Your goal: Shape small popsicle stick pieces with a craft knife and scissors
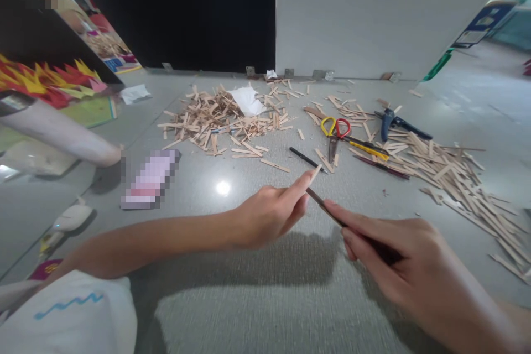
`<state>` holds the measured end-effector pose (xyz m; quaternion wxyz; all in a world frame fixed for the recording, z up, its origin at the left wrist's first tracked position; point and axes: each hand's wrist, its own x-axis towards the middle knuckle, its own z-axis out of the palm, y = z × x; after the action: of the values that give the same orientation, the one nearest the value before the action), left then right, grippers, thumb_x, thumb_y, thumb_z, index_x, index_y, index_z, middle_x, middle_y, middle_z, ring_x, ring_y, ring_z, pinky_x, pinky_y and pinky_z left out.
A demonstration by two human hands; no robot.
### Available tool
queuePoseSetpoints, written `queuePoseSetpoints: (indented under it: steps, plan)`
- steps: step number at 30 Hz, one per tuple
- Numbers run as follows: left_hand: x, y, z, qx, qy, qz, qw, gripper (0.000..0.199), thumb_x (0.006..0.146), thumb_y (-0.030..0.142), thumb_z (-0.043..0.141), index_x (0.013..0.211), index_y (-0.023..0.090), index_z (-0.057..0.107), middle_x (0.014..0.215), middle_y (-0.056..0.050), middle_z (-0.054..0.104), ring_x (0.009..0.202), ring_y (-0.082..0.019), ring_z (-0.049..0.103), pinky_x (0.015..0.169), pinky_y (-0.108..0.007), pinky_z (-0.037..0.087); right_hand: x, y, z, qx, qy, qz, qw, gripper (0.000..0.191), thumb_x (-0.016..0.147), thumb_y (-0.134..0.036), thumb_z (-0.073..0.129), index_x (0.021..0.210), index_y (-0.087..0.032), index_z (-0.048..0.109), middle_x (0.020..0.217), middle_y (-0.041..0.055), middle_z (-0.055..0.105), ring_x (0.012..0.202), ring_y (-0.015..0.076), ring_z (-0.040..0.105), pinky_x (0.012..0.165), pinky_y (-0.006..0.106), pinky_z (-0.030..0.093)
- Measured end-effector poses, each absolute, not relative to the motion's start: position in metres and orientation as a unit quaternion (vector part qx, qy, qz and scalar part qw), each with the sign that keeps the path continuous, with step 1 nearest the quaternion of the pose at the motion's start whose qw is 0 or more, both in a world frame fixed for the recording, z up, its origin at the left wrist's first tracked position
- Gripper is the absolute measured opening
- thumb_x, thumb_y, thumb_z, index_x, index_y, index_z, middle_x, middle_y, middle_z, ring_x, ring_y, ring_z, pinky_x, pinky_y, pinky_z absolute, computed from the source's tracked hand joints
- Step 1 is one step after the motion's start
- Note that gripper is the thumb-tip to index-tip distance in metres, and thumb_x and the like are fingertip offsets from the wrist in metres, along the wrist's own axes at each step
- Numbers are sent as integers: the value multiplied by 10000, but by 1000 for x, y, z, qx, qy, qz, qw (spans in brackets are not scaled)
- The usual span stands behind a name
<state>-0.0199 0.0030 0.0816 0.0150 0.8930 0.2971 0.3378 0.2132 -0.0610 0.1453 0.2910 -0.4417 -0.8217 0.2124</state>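
Observation:
My left hand point(279, 207) is closed on a short flat wooden stick point(316, 173), whose pale end sticks out past the fingertips. My right hand point(394, 251) grips a dark narrow bar point(326, 206), perhaps a file. Its far end comes up close to the stick at my left fingers; whether they touch I cannot tell. Just beyond the hands lie a black pen-like tool point(306, 158) and scissors point(333, 146) with one yellow and one red handle. A yellow and black cutter point(369, 148) rests to the right of the scissors.
Cut wooden sticks point(207, 116) lie heaped at the back, with white paper point(246, 101) on top. Longer sticks point(460, 182) spread along the right, near blue-handled cutters point(389, 123). A glue gun point(68, 221) and a white tube point(62, 127) are left. Upright panels point(373, 16) stand behind.

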Motion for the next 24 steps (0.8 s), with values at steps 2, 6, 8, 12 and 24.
queuePoseSetpoints:
  steps: [2, 6, 8, 12, 24]
  plan:
    - [-19, 6, 81, 891, 294, 337, 80, 444, 1159, 289, 307, 1483, 58, 506, 642, 41, 674, 450, -100, 571, 490, -205, 459, 214, -56, 145, -461, -804, 257, 274, 408, 1044, -224, 508, 1325, -108, 781, 531, -43, 555, 393, 73, 332, 359, 193, 268]
    - [-11, 12, 82, 802, 365, 352, 316, 577, 1116, 407, 461, 1566, 48, 425, 683, 29, 694, 468, -111, 606, 500, -204, 493, 215, -45, 140, -522, -740, 332, 263, 457, 1030, -335, 530, 1377, -131, 746, 602, -20, 612, 439, 93, 378, 387, 205, 307]
    - [-6, 13, 79, 734, 414, 354, 406, 641, 1079, 473, 513, 1549, 46, 430, 719, 10, 713, 453, -114, 607, 466, -206, 484, 214, -39, 135, -539, -719, 348, 268, 469, 1034, -359, 517, 1404, -141, 703, 629, -18, 627, 456, 106, 414, 405, 218, 310]
    - [1, 12, 64, 709, 429, 302, 472, 426, 1080, 452, 407, 1038, 119, 670, 678, -7, 672, 394, -87, 540, 414, -193, 407, 213, -31, 124, -545, -725, 339, 251, 449, 1052, -386, 457, 1385, -150, 645, 656, -16, 633, 482, 134, 458, 463, 256, 327]
    - [1, 9, 42, 804, 392, 251, 371, 281, 1089, 279, 281, 967, 222, 528, 597, 71, 485, 491, -124, 475, 557, -240, 410, 231, -8, 133, -536, -657, 529, 27, 275, 1066, -461, 441, 903, -241, 472, 704, -44, 489, 522, 102, 383, 475, 223, 338]
